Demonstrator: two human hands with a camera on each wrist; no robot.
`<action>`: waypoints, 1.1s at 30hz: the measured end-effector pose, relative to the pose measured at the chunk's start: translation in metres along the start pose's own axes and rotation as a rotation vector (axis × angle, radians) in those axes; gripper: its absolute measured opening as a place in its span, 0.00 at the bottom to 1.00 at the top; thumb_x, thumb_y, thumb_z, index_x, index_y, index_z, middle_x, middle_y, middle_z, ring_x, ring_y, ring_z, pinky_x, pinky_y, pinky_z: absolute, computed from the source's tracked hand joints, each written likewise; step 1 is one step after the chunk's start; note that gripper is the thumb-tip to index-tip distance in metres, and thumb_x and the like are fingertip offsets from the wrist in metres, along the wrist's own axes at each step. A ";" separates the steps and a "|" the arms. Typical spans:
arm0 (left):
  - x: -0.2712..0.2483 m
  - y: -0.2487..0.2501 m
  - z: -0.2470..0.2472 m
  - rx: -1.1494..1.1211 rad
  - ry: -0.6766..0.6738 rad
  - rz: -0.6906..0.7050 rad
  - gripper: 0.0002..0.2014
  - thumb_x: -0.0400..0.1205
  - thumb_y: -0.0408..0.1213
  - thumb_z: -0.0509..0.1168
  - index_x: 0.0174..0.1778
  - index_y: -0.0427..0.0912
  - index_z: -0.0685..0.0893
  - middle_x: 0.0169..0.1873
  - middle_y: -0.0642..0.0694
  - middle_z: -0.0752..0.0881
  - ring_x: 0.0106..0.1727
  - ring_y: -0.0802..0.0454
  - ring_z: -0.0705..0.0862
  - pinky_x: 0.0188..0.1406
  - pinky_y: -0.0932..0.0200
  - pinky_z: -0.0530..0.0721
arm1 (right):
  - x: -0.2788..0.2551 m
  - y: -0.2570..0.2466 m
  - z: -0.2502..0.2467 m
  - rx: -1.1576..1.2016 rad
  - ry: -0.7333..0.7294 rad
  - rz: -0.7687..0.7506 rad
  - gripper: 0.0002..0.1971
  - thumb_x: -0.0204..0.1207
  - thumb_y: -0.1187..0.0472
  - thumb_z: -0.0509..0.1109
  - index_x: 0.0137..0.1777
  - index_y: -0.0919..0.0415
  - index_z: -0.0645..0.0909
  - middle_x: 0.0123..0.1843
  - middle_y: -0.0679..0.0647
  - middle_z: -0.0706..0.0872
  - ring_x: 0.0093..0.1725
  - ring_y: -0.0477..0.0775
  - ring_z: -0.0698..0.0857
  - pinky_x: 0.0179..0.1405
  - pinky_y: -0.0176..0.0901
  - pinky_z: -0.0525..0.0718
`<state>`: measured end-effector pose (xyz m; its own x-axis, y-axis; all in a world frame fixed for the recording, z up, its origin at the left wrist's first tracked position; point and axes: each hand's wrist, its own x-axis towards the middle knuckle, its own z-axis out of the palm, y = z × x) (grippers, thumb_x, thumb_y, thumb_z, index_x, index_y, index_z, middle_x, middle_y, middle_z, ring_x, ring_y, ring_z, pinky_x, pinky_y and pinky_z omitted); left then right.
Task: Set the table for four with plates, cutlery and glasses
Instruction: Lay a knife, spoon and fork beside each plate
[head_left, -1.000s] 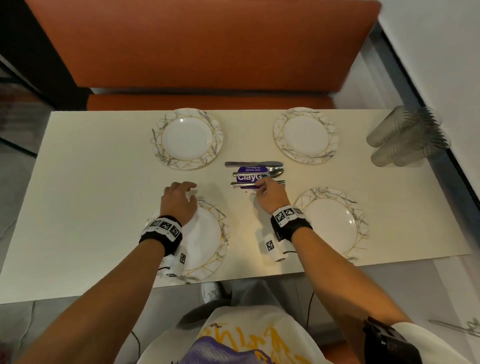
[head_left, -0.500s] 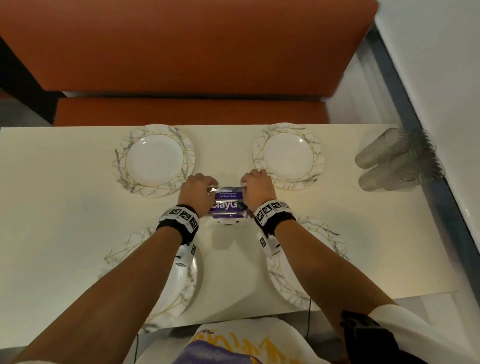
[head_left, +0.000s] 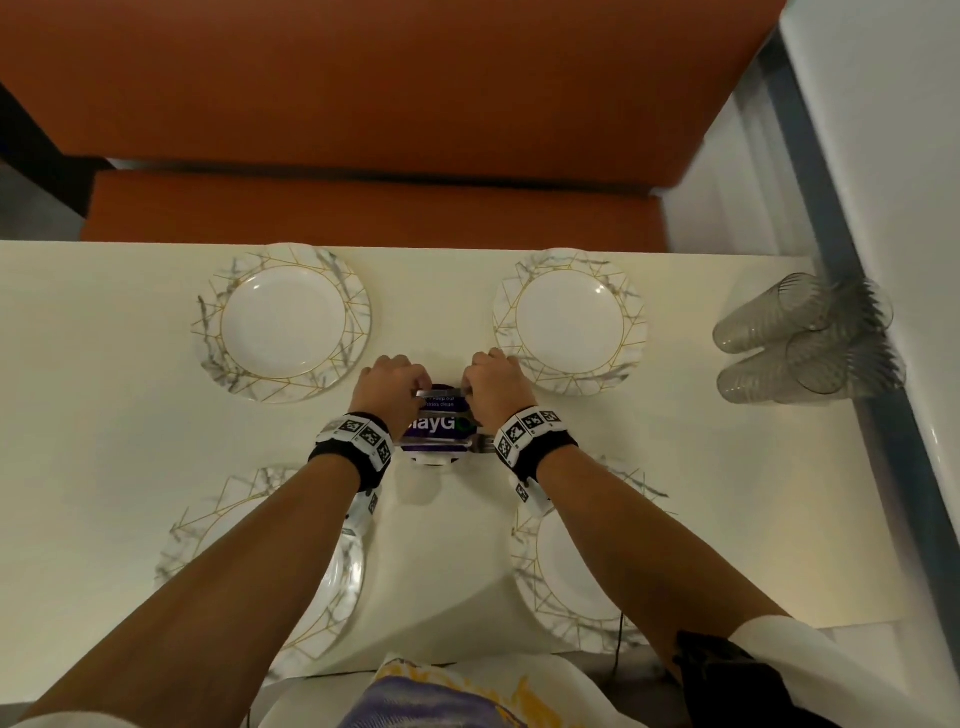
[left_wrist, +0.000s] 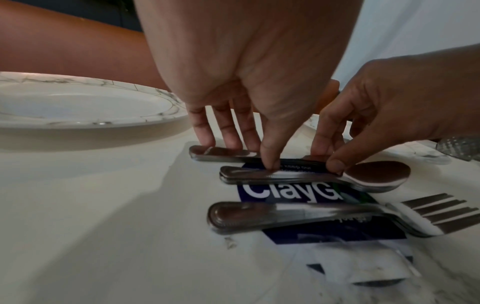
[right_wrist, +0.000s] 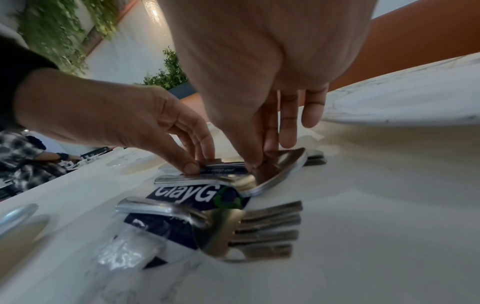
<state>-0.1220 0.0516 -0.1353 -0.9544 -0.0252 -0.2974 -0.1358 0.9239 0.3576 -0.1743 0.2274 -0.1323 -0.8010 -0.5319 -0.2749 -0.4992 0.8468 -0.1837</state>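
Observation:
Four marble-rimmed white plates lie on the cream table (head_left: 104, 415): far left (head_left: 283, 325), far right (head_left: 570, 322), near left (head_left: 332, 582) and near right (head_left: 566, 577). Between them, stacked knives (left_wrist: 221, 153), spoons (left_wrist: 285, 179) and forks (left_wrist: 311, 216) lie across a purple packet (head_left: 436, 423). My left hand (head_left: 410, 387) pinches the knives at the handle end, thumb in front and fingers behind. My right hand (head_left: 475, 384) pinches the same knives at the blade end (right_wrist: 285, 152). Several clear glasses (head_left: 800, 338) lie on their sides at the table's right edge.
An orange bench (head_left: 363, 104) runs along the far side of the table. A white wall with a grey frame (head_left: 883, 156) borders the right edge, just behind the glasses. My forearms cross over both near plates.
My left hand has moved from the near left plate to the cutlery and joined the right hand there. Both hands now pinch the knives.

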 end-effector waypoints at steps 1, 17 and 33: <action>0.000 0.000 0.000 0.001 -0.009 0.001 0.09 0.81 0.33 0.72 0.54 0.50 0.90 0.51 0.48 0.87 0.56 0.43 0.82 0.58 0.44 0.80 | 0.001 0.000 -0.001 0.002 -0.011 -0.014 0.04 0.75 0.65 0.72 0.47 0.58 0.88 0.48 0.52 0.84 0.56 0.56 0.79 0.60 0.51 0.79; -0.002 0.002 0.001 -0.085 -0.039 0.015 0.08 0.82 0.28 0.66 0.55 0.42 0.86 0.52 0.44 0.84 0.57 0.42 0.79 0.52 0.47 0.81 | 0.004 0.003 -0.009 -0.003 -0.051 -0.025 0.04 0.78 0.63 0.68 0.51 0.57 0.81 0.49 0.52 0.86 0.58 0.58 0.79 0.67 0.57 0.72; -0.046 -0.001 -0.034 -1.006 0.161 -0.380 0.05 0.84 0.29 0.73 0.53 0.34 0.86 0.42 0.37 0.90 0.31 0.48 0.91 0.21 0.64 0.83 | 0.012 -0.029 -0.087 0.371 0.500 0.171 0.22 0.75 0.59 0.75 0.69 0.50 0.79 0.65 0.53 0.81 0.65 0.57 0.74 0.63 0.52 0.75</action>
<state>-0.0871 0.0386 -0.0920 -0.8175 -0.3608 -0.4489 -0.5156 0.1115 0.8495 -0.1978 0.1972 -0.0483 -0.9611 -0.2451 0.1271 -0.2752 0.8118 -0.5150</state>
